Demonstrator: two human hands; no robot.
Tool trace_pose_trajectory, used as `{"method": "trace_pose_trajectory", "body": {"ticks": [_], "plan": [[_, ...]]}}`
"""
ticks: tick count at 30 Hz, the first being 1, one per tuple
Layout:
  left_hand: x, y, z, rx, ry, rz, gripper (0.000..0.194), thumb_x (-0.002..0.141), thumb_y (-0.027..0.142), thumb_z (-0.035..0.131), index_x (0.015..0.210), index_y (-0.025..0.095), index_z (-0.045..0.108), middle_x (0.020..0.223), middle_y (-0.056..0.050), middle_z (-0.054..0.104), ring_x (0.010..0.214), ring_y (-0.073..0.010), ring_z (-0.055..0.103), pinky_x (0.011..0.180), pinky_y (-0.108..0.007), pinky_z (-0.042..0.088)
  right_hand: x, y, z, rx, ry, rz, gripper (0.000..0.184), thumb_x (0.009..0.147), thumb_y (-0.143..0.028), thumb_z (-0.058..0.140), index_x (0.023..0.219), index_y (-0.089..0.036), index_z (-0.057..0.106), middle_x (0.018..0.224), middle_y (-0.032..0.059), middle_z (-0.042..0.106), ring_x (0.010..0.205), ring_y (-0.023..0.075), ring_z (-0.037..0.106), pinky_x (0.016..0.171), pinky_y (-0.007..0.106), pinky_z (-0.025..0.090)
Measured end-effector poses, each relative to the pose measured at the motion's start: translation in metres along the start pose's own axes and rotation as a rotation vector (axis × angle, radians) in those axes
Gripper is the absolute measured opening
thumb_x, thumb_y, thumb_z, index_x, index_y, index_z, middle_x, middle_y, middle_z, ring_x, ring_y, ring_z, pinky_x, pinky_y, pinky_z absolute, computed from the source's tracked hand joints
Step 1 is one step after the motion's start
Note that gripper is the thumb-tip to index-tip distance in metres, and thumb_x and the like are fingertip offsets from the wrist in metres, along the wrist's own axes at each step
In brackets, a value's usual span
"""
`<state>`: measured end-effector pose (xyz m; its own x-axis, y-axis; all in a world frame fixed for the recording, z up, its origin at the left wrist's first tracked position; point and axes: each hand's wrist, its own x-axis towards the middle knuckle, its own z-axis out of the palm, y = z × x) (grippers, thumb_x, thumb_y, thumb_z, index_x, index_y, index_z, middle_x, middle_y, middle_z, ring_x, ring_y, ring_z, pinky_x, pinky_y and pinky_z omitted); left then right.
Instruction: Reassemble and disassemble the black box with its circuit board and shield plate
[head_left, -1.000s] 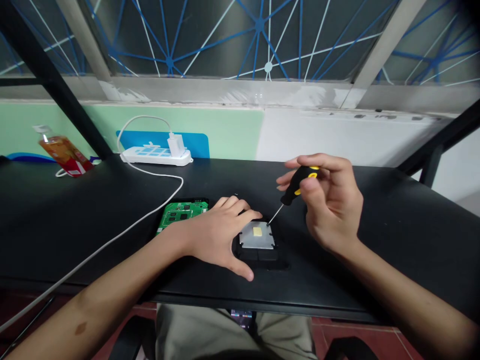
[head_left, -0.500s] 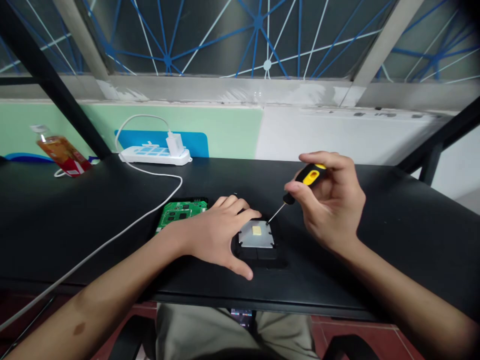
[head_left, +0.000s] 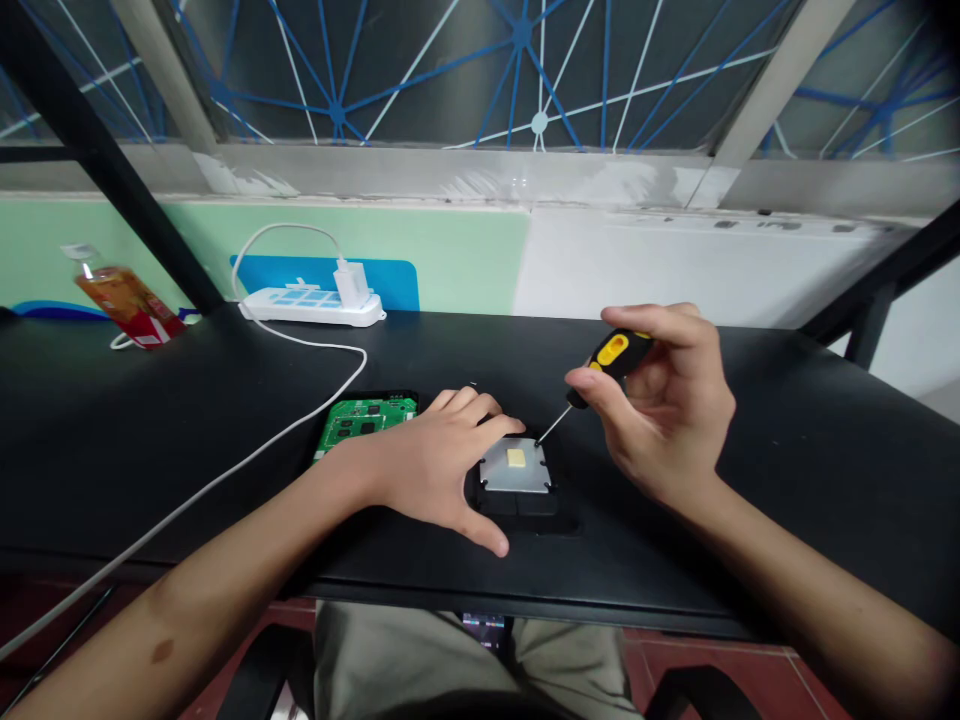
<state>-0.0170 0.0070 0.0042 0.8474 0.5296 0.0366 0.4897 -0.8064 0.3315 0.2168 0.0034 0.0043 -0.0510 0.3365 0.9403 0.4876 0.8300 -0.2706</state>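
My right hand [head_left: 667, 400] is closed around the black and yellow handle of a screwdriver [head_left: 616, 352]. The screwdriver slants down to the left, and its tip meets the upper right corner of a silver metal plate [head_left: 499, 476]. A pale yellow square pad [head_left: 516, 458] sits on the middle of that plate. The plate lies in a black casing [head_left: 536, 505] on the desk. My left hand [head_left: 439, 465] rests over the casing's left side, fingers spread and thumb out towards the front. Partly behind my left wrist is a green circuit board [head_left: 367, 415] in a black shell.
At the back of the black desk [head_left: 787, 450] stands a white power strip [head_left: 311, 305] with a plugged-in charger [head_left: 350, 284]. Its white cable [head_left: 247, 455] runs across the desk's left part. A drink bottle [head_left: 127, 300] leans at the far left.
The screwdriver handle has turned slightly in my right hand, its yellow inset shifting a little left. The tip stays at the plate's corner, and my left hand keeps its place.
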Motion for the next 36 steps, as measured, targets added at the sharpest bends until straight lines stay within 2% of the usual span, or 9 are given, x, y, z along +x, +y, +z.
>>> {"method": "trace_pose_trajectory", "body": {"ticks": [5, 10, 14, 19, 22, 26, 29, 32, 36], "plan": [[0.000, 0.001, 0.000, -0.005, -0.008, 0.005, 0.100, 0.075, 0.077, 0.077, 0.149, 0.017, 0.047, 0.134, -0.016, 0.054, 0.126, -0.0379, 0.047, 0.114, -0.055, 0.036, -0.006, -0.002, 0.000, 0.149, -0.069, 0.172, 0.047, 0.106, -0.031, 0.044, 0.151, -0.041, 0.051, 0.140, 0.0051, 0.064, 0.105, 0.0222, 0.074, 0.087, 0.048, 0.067], [0.000, 0.001, -0.001, 0.003, -0.013, -0.001, 0.101, 0.075, 0.076, 0.078, 0.150, 0.017, 0.046, 0.135, -0.016, 0.053, 0.127, -0.0381, 0.047, 0.114, -0.055, 0.036, -0.002, 0.000, -0.001, 0.041, -0.062, 0.112, 0.054, 0.094, -0.028, 0.068, 0.146, -0.039, 0.056, 0.120, 0.0043, 0.072, 0.093, 0.0203, 0.072, 0.082, 0.043, 0.064], [0.000, 0.001, -0.002, 0.003, -0.017, -0.009, 0.103, 0.074, 0.075, 0.079, 0.151, 0.016, 0.046, 0.136, -0.016, 0.054, 0.126, -0.0378, 0.047, 0.114, -0.055, 0.036, 0.003, 0.001, -0.003, -0.088, 0.026, -0.020, 0.038, 0.087, -0.034, 0.077, 0.124, -0.033, 0.071, 0.101, 0.0029, 0.068, 0.091, 0.0204, 0.065, 0.082, 0.044, 0.061], [0.000, 0.002, -0.003, 0.001, -0.028, -0.012, 0.103, 0.073, 0.072, 0.081, 0.151, 0.013, 0.046, 0.135, -0.016, 0.053, 0.126, -0.0364, 0.047, 0.114, -0.053, 0.035, -0.004, -0.004, -0.002, 0.049, -0.073, 0.138, 0.048, 0.106, -0.030, 0.043, 0.153, -0.038, 0.049, 0.137, 0.0048, 0.067, 0.108, 0.0212, 0.073, 0.095, 0.049, 0.062], [0.000, 0.002, -0.003, 0.003, -0.027, -0.011, 0.103, 0.073, 0.074, 0.081, 0.151, 0.014, 0.046, 0.135, -0.016, 0.053, 0.126, -0.0367, 0.046, 0.114, -0.053, 0.035, -0.006, -0.004, 0.000, 0.101, -0.115, 0.177, 0.058, 0.102, -0.026, 0.055, 0.156, -0.041, 0.043, 0.138, 0.0031, 0.069, 0.105, 0.0203, 0.076, 0.091, 0.045, 0.065], [0.000, 0.001, -0.001, 0.000, -0.016, -0.003, 0.104, 0.072, 0.077, 0.080, 0.150, 0.016, 0.046, 0.134, -0.016, 0.054, 0.124, -0.0375, 0.047, 0.112, -0.054, 0.037, -0.001, 0.001, -0.001, 0.001, -0.010, 0.015, 0.053, 0.084, -0.032, 0.081, 0.134, -0.037, 0.066, 0.112, 0.0033, 0.071, 0.092, 0.0211, 0.069, 0.077, 0.042, 0.063], [0.000, 0.001, -0.001, 0.002, -0.014, -0.004, 0.105, 0.071, 0.078, 0.080, 0.150, 0.018, 0.046, 0.134, -0.016, 0.054, 0.124, -0.0379, 0.048, 0.112, -0.055, 0.037, 0.000, 0.000, -0.003, -0.054, -0.002, 0.004, 0.039, 0.092, -0.038, 0.070, 0.131, -0.036, 0.069, 0.107, 0.0050, 0.070, 0.094, 0.0229, 0.067, 0.081, 0.046, 0.062], [0.000, 0.001, -0.001, 0.004, -0.016, -0.003, 0.103, 0.073, 0.078, 0.078, 0.149, 0.017, 0.046, 0.133, -0.016, 0.054, 0.125, -0.0378, 0.047, 0.113, -0.055, 0.036, -0.004, -0.004, -0.002, 0.014, -0.065, 0.093, 0.046, 0.104, -0.035, 0.046, 0.149, -0.038, 0.055, 0.129, 0.0062, 0.070, 0.104, 0.0239, 0.071, 0.088, 0.050, 0.063], [0.000, 0.001, -0.001, 0.007, -0.013, 0.003, 0.101, 0.074, 0.078, 0.078, 0.149, 0.017, 0.047, 0.133, -0.016, 0.054, 0.124, -0.0378, 0.048, 0.112, -0.054, 0.037, -0.007, -0.002, 0.000, 0.058, -0.116, 0.120, 0.059, 0.101, -0.028, 0.056, 0.157, -0.042, 0.042, 0.136, 0.0031, 0.070, 0.100, 0.0207, 0.074, 0.088, 0.046, 0.065]]}}
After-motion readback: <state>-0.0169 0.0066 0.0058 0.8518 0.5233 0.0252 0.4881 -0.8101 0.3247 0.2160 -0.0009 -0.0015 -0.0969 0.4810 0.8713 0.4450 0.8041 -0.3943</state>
